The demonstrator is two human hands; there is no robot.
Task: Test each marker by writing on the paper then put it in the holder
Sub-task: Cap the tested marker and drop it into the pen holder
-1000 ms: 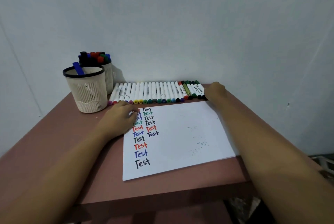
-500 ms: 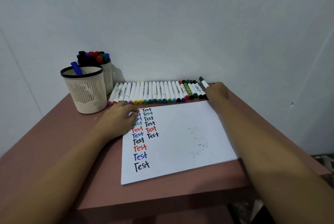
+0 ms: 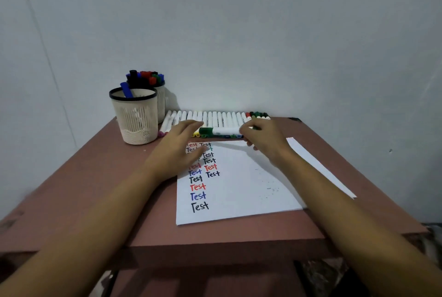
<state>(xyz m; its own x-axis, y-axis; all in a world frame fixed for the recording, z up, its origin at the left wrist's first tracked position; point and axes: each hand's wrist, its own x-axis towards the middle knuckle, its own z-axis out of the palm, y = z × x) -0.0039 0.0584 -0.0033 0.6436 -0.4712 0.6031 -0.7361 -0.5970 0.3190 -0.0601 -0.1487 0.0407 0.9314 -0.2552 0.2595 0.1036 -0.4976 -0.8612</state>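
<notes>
Right hand (image 3: pixel 265 140) grips the green marker (image 3: pixel 222 131) at its tail end, fingers curled round the barrel. The marker is held level above the far edge of the paper (image 3: pixel 239 191), its cap (image 3: pixel 206 131) pointing across toward the left hand (image 3: pixel 177 150). The left hand holds nothing, fingers straight and close together, and hovers over the written "Test" columns. Its fingertips are at the cap; I cannot tell whether they touch it.

Handling, as judged: light, stiff plastic barrel with a smooth surface, so it could twist in a loose grip. The cap is probably a press fit. Pinch it with the left hand and pull straight along the barrel while the right hand braces nearer the middle than the tail. The tip is likely felt, so light pressure on the paper should do.

Free writing space lies below the right hand and toward the body; the second column of words ends under the left hand's side.

Beyond both hands, the row of markers (image 3: pixel 215 117) lies side by side on the table (image 3: pixel 83 177), reaching back to the wall. Beyond and left of the left hand stands the front holder (image 3: pixel 136 119) with one blue marker (image 3: pixel 126 89) in it. The rear holder (image 3: pixel 160 102), just behind, is packed with markers.
</notes>
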